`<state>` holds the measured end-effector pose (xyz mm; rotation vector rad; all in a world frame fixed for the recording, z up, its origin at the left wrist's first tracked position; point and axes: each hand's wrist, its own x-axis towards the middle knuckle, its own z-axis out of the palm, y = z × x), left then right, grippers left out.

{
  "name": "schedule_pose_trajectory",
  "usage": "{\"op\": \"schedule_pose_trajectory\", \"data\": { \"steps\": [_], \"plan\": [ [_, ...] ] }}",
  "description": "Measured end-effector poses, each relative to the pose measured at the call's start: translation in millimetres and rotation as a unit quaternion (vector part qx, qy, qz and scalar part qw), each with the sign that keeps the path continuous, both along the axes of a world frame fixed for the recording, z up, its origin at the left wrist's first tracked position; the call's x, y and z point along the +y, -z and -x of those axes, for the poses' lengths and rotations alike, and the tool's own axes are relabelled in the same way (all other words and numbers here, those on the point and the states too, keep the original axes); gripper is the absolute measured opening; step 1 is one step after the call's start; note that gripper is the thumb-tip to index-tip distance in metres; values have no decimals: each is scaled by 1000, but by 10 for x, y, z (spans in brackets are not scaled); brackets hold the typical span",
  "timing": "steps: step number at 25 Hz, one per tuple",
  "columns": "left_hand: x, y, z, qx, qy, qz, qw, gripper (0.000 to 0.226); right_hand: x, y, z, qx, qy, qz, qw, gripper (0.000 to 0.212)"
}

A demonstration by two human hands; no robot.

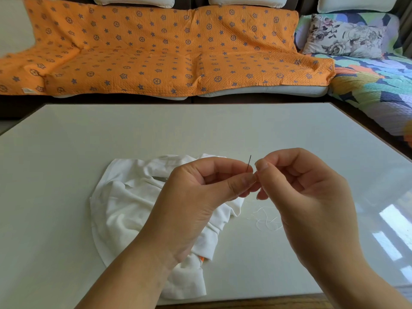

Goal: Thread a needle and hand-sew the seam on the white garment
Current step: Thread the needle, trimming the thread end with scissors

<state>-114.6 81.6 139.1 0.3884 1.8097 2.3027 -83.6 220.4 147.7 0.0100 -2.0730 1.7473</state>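
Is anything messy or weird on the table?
A little. The white garment lies crumpled in a heap rather than spread flat, and loose white thread curls in a tangle on the table beside it. Nothing looks spilled or torn.

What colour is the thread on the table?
White thread, loose on the pale table; head view.

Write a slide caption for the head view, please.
Left hand pinches a needle, right hand pinches thread, garment on table.

Diffuse daylight, faint shadows; window reflections glare on the table [389, 221] at right; wide-angle curvature bends edges.
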Motion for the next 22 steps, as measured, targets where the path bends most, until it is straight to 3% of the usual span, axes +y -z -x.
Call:
{"op": "schedule_pose_trajectory", "data": {
  "steps": [22],
  "plan": [
    [-7,3,4,9,-8,16,1000,22,-18,-26,8,-2,-14,19,1000,12]
  ]
}}
